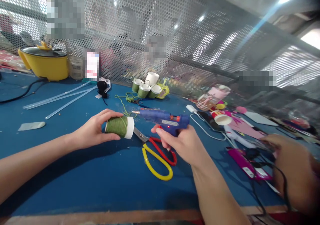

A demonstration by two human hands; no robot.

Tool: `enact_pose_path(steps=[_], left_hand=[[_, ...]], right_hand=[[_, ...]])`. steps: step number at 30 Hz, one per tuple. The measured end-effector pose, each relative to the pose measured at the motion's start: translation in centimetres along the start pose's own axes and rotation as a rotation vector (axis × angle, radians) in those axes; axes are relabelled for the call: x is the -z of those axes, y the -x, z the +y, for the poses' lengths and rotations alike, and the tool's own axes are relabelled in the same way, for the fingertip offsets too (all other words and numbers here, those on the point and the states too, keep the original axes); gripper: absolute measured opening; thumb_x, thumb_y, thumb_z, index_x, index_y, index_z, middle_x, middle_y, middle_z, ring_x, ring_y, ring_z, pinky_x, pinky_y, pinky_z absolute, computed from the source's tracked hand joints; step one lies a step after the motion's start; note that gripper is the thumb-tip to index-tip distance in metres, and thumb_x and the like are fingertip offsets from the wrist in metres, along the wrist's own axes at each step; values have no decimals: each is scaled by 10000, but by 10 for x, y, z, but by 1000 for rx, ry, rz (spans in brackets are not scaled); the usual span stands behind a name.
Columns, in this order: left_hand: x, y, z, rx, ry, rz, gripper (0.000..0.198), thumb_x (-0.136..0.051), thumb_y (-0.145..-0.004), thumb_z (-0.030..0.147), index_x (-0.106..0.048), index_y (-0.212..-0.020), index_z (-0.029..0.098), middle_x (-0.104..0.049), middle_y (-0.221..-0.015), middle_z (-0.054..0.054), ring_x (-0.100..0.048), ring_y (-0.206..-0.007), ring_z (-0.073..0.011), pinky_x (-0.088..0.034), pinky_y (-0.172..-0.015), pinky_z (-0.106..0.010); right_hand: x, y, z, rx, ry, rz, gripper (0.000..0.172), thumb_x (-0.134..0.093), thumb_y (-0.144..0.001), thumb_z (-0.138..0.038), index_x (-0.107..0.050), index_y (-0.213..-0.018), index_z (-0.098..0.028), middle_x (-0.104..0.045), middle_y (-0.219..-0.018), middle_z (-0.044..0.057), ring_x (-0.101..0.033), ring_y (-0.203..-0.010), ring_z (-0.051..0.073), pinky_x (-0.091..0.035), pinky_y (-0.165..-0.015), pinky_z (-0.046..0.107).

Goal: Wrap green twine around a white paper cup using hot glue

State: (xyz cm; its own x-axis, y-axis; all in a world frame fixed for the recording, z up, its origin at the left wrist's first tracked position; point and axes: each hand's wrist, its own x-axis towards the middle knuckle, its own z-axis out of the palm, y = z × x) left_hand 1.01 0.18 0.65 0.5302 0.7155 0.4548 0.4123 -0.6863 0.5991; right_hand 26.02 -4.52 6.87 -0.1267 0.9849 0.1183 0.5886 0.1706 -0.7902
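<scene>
The table (87, 178) is deep blue, with a brown strip (100, 216) along its near edge. Moss-green yarn bands the white-rimmed cup (116, 126); the glue gun (163, 117) is darker blue, touched with orange-red. The scissors (141, 136) have one red handle, one yellow. At the table's far left, the pot (51, 66) is bright yellow; beyond the far edge, round holes dot a grey panel (180, 41).

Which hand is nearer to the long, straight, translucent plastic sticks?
Left: the left hand is to the near right of the sticks; the right hand is farther right.
</scene>
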Motion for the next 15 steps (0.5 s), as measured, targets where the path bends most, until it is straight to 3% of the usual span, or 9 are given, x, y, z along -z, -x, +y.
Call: enact_pose_path(steps=[7,15], left_hand=[[1,0,0,30,8,13,486,-629,-765,393,-471,-1175,187,-544,-1084,-81,-540,-992,-227,-446,-853,-341],[1,-1,1,31,3,0,472,-621,-767,390,-481,-1164,177,-550,-1069,-82,-545,-977,-223,-445,-851,-347]], right_hand=[[-4,6,-3,45,211,8,211,-575,-768,-339,-605,-650,-167,-523,-409,-43,-472,-372,100,-403,-420,218],[-6,7,-8,54,259,-1,177,-577,-765,-300,-633,-661,-169,-557,-427,-33,-531,-445,130,-426,-457,227]])
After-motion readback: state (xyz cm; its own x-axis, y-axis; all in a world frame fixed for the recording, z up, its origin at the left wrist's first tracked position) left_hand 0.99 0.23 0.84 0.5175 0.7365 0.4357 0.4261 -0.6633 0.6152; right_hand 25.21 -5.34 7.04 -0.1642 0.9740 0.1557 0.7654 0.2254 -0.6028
